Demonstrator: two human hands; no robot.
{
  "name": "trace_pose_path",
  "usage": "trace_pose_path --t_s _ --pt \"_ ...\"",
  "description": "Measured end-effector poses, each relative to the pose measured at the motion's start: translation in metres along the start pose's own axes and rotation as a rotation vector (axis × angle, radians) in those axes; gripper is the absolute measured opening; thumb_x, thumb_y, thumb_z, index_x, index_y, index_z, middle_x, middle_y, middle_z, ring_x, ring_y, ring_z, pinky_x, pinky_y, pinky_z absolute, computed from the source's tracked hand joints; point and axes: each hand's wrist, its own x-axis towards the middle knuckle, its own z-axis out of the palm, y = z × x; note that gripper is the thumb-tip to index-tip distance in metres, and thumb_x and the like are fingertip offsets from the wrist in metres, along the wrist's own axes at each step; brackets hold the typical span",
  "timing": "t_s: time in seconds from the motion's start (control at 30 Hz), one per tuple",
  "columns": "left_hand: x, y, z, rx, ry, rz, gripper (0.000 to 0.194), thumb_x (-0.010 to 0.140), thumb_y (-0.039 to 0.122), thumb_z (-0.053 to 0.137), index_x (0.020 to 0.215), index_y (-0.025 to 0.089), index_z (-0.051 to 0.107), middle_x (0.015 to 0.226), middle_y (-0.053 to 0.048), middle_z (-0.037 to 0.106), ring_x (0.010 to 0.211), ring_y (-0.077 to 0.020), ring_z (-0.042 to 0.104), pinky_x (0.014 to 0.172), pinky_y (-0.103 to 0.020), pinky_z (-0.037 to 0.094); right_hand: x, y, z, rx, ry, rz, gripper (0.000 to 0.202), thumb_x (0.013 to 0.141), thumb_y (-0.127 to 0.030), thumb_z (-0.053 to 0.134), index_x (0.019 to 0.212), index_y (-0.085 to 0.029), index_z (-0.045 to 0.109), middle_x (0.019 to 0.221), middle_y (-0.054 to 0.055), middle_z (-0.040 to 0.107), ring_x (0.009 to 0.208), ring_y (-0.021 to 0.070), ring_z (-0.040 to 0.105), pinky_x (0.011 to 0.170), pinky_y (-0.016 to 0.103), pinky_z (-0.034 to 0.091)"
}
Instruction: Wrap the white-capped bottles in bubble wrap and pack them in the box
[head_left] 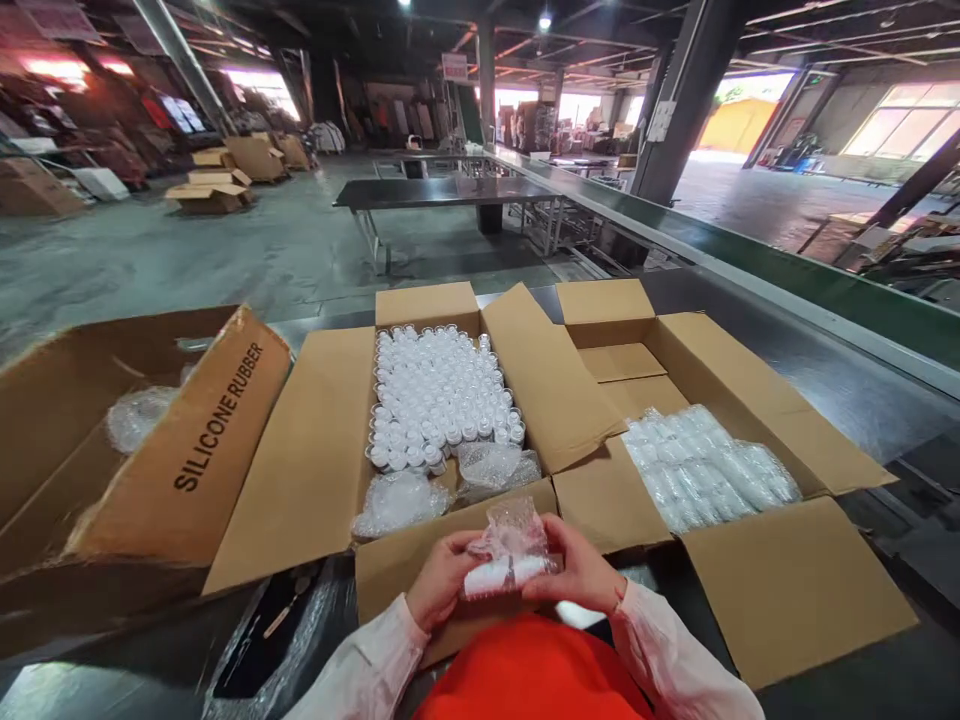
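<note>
Close to my body, a bubble-wrap bag [517, 530] with white cylindrical bottles [495, 577] at its near end is held between both hands. My left hand [444, 580] grips its left side, and my right hand [581, 568] closes around the right side. Just beyond them stands an open carton [300, 430] packed with upright white-capped bottles [439, 385]. Two clumps of clear bubble wrap, one at the left [401, 500] and one at the right [495, 465], lie in its near end. How far the bottles sit inside the bag is unclear.
On the right, another open carton [806, 590] contains rows of bubble-wrapped packs [705, 465]. A carton marked SILICONE RUBBER [225, 430] stands at the left with bubble wrap [142, 415] inside. Beyond the worktable, a green conveyor belt [750, 250] runs along the right.
</note>
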Motion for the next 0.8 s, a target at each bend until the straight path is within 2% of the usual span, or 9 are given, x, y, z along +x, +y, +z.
trace_pose_path --t_s 0.07,0.17,0.27,0.37,0.47,0.53,0.63,0.73,0.8 --pt "0.0 -0.009 0.003 -0.185 0.073 -0.053 0.038 0.054 0.037 0.08 0.082 0.015 0.07 0.077 -0.006 0.069 0.067 -0.0179 0.061 0.067 -0.031 0.048 -0.006 0.005 0.003 -0.097 -0.011 -0.053 0.054 0.056 -0.034 0.08 0.102 -0.019 0.055 0.102 0.005 0.062 0.092 0.0224 0.057 0.081 0.034 0.046" --pt "-0.002 -0.017 0.002 -0.252 0.147 0.081 0.039 0.063 0.045 0.074 0.09 0.017 0.066 0.087 -0.007 0.071 0.081 -0.0214 0.064 0.079 -0.035 0.05 -0.01 0.012 0.01 -0.172 0.073 -0.132 0.036 0.069 -0.035 0.069 0.099 -0.019 0.057 0.102 0.007 0.061 0.094 0.0221 0.056 0.084 0.035 0.045" --pt "-0.006 -0.02 -0.007 -0.066 0.095 0.323 0.031 0.071 0.044 0.068 0.089 0.018 0.066 0.099 -0.008 0.07 0.098 -0.0236 0.062 0.091 -0.037 0.046 -0.009 0.019 0.016 -0.046 0.173 -0.01 0.036 0.075 -0.043 0.062 0.101 -0.02 0.053 0.091 0.005 0.06 0.079 0.0193 0.057 0.072 0.034 0.048" --pt "-0.013 -0.019 -0.017 0.215 -0.111 0.531 0.026 0.069 0.038 0.072 0.088 0.021 0.067 0.105 -0.009 0.069 0.106 -0.0251 0.06 0.094 -0.038 0.045 -0.005 0.024 0.016 0.131 0.141 0.22 0.035 0.081 -0.048 0.05 0.105 -0.022 0.046 0.076 -0.001 0.058 0.059 0.0158 0.055 0.055 0.031 0.048" --pt "-0.019 -0.017 -0.019 0.465 -0.114 0.598 0.018 0.069 0.034 0.073 0.08 0.02 0.069 0.102 -0.01 0.07 0.098 -0.0236 0.063 0.088 -0.035 0.048 -0.005 0.022 0.01 -0.067 0.161 0.163 0.023 0.086 -0.042 0.044 0.091 -0.021 0.052 0.078 0.002 0.06 0.072 0.0183 0.059 0.069 0.034 0.049" --pt "-0.02 -0.017 -0.015 0.492 0.03 0.541 0.021 0.073 0.04 0.068 0.073 0.019 0.069 0.1 -0.01 0.069 0.097 -0.0238 0.063 0.087 -0.034 0.049 -0.008 0.016 0.008 -0.29 0.13 -0.003 0.023 0.087 -0.039 0.045 0.086 -0.019 0.056 0.093 0.007 0.063 0.09 0.0204 0.058 0.081 0.034 0.045" --pt "-0.015 -0.018 -0.001 0.348 0.226 0.276 0.037 0.07 0.054 0.066 0.078 0.017 0.067 0.084 -0.007 0.069 0.076 -0.0224 0.064 0.065 -0.031 0.054 -0.016 0.008 0.012 -0.549 -0.047 -0.166 0.044 0.08 -0.051 0.056 0.112 -0.02 0.057 0.109 0.009 0.064 0.099 0.0239 0.057 0.085 0.035 0.042" --pt "-0.009 -0.012 0.017 0.191 0.201 0.001 0.054 0.059 0.064 0.069 0.085 0.017 0.064 0.077 -0.004 0.068 0.061 -0.0204 0.062 0.048 -0.029 0.052 -0.021 0.006 0.011 -0.786 -0.023 -0.186 0.065 0.071 -0.06 0.064 0.123 -0.022 0.053 0.107 0.009 0.067 0.098 0.0273 0.056 0.088 0.042 0.037" --pt "-0.008 -0.004 0.026 0.122 0.141 -0.114 0.064 0.055 0.065 0.072 0.099 0.02 0.062 0.091 -0.006 0.069 0.079 -0.0248 0.066 0.056 -0.03 0.056 -0.024 0.008 -0.01 -0.82 0.095 -0.111 0.058 0.071 -0.058 0.066 0.119 -0.025 0.058 0.102 0.007 0.069 0.095 0.0262 0.056 0.087 0.042 0.036"
